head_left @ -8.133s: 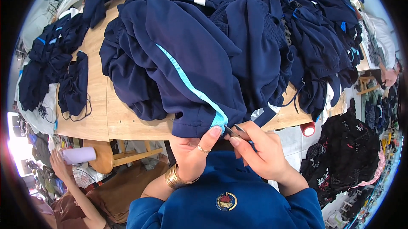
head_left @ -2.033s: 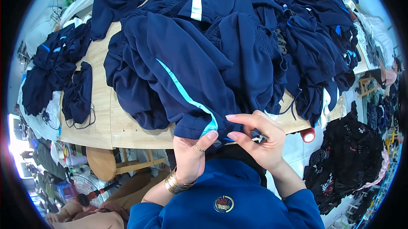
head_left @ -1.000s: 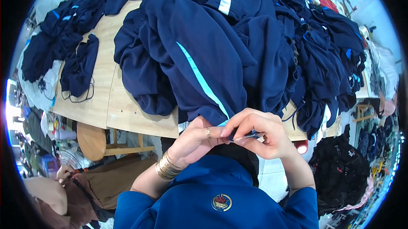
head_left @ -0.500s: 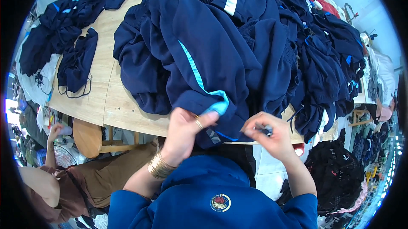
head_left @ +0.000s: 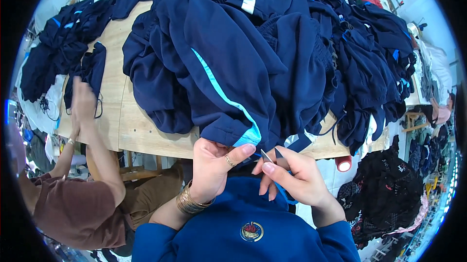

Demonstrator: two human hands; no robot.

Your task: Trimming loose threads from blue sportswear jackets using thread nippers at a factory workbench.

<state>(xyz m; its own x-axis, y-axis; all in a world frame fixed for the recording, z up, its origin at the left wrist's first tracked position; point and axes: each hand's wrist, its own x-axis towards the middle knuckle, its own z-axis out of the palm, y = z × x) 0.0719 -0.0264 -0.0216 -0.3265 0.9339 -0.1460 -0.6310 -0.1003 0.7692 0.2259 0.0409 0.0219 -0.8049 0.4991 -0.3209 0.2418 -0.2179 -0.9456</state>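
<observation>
My left hand (head_left: 212, 165) is closed on the hem of a navy garment (head_left: 228, 72) — thumb on top, fingers curled under the cuff where its light blue stripe (head_left: 221, 97) ends in a turquoise band. The cuff hangs just over the near edge of the wooden table (head_left: 124, 121), and the rest of the garment runs away from me up onto the big heap of navy clothing (head_left: 340, 53) that covers most of the tabletop. My wrist carries a stack of gold bangles (head_left: 188, 202), and there is a ring on one finger.

My right hand (head_left: 292, 177) is just beside the left, almost touching it, and is clenched around a pair of small thread snips (head_left: 269, 155). Their two short metal blades stand slightly parted and point up toward the cuff, right next to my left thumb tip; I cannot tell whether they touch the cloth. Something blue shows under my right palm, too hidden to name.

To my left another person in a brown shirt (head_left: 73, 211) reaches a hand (head_left: 82, 100) up to the table's left edge, beside a smaller pile of navy pieces (head_left: 63, 48). On the floor past the table's right corner stands a small red cup (head_left: 344, 164), and beyond it lies a dark heap of black clothing (head_left: 389, 194). I cannot make out anything inside the cup.
</observation>
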